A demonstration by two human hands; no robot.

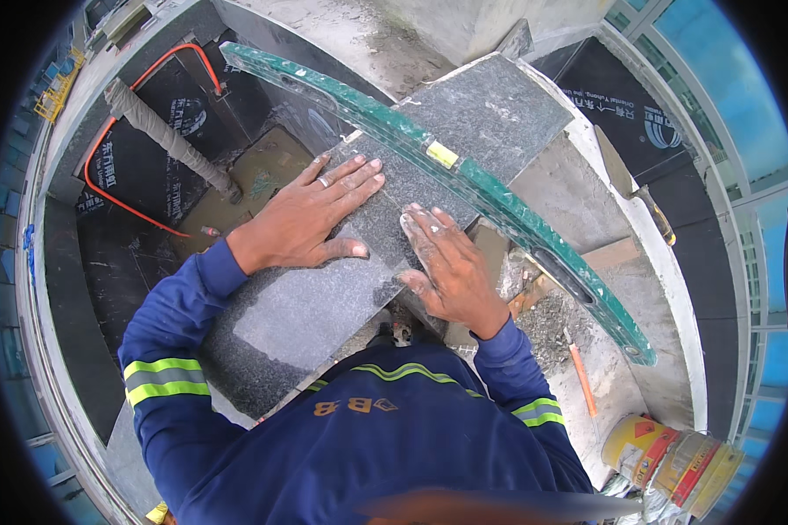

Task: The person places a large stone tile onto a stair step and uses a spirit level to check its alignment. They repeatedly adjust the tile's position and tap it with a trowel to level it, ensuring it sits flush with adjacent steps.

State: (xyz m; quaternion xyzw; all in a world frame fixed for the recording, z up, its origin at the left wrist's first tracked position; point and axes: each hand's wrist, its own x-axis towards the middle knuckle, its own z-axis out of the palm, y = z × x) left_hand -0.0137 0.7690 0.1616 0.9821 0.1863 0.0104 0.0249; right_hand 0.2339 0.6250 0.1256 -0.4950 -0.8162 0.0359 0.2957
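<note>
My left hand [311,219] lies flat on a speckled grey stone slab [298,315], its fingers stretched out and a ring on one of them. Close by on the right, my right hand [453,267] also presses flat against the stone, fingers extended and dusted with pale powder. A long green spirit level [490,185] with a yellow vial window runs diagonally just beyond both hands, across a second grey slab [512,101]. Neither hand touches the level. Where the two slabs meet is partly covered by my hands.
Left is a dark-lined pit [280,166] with a wrapped pipe [171,131] and orange conduit [92,166]. A trowel [617,166] rests on the right-hand ledge. Lower right are an orange-handled tool [582,378] and a yellow-and-red bucket [639,446]. Rubble [547,328] lies beside the slab.
</note>
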